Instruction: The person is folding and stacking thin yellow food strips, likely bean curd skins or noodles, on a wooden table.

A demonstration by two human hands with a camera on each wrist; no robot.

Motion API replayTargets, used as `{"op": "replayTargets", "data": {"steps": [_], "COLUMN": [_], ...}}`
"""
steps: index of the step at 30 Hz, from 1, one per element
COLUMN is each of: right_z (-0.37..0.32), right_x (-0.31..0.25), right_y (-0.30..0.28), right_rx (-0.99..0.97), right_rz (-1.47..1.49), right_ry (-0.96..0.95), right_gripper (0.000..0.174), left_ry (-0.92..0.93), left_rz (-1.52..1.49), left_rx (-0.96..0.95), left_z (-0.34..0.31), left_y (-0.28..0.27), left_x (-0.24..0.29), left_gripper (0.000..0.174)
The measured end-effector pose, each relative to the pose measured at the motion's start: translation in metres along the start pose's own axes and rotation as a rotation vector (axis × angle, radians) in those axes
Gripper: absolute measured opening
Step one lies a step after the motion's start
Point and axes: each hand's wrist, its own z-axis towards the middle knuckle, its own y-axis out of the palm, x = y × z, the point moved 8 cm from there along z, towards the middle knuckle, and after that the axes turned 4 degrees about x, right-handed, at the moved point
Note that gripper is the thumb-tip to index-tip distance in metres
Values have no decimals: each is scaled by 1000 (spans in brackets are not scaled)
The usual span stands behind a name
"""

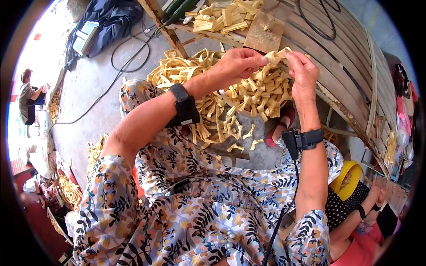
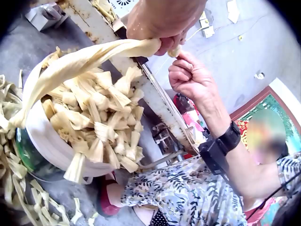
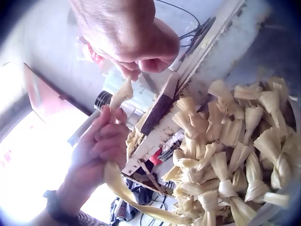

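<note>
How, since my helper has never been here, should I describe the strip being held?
Beside the slatted wooden table stands a white tub heaped with short knotted pieces. Above them, the left hand and right hand hold a pale yellow strip. Unlike its neighbours, it is held up, its long tail trailing from the left hand.

Pale yellow strip (image 2: 84, 60), floral-print clothing (image 1: 177, 221)

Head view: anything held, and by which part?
A pale yellow strip: right grip pinches one end; left grip holds it partway along.
</note>
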Motion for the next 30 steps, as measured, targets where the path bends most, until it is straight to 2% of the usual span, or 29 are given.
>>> {"op": "replayTargets", "data": {"steps": [3, 7, 17, 19, 23, 26, 29, 30], "right_z": [-2, -1, 0, 3, -5, -17, -23, -21], "right_x": [5, 5, -2, -3, -4, 6, 7, 7], "right_y": [-3, -4, -8, -9, 2, 25, 45, 46], "right_rx": [25, 26, 51, 3, -76, -279, -413, -403], "right_rz": [7, 36, 63, 23, -46, -91, 133, 173], "right_ry": [53, 79, 102, 90, 134, 180, 140, 160], "right_gripper": [12, 12, 14, 16, 22, 25, 21, 18], "left_ry": [14, -25, -25, -29, -54, 2, 6, -22], "left_rz": [238, 54, 7, -43, 42, 48, -44, -47], "left_rx": [14, -146, -181, -214, -202, -216, -239, -231], "left_z": [4, 2, 1, -2, -13, -8, 1, 0], "left_y": [-11, -2, -1, 5, 4, 2, 2, 1], "left_x": [-6, -8, -9, -4, 3, 1, -7, -5], "left_gripper": [24, 23, 22, 22, 21, 21, 22, 22]}}
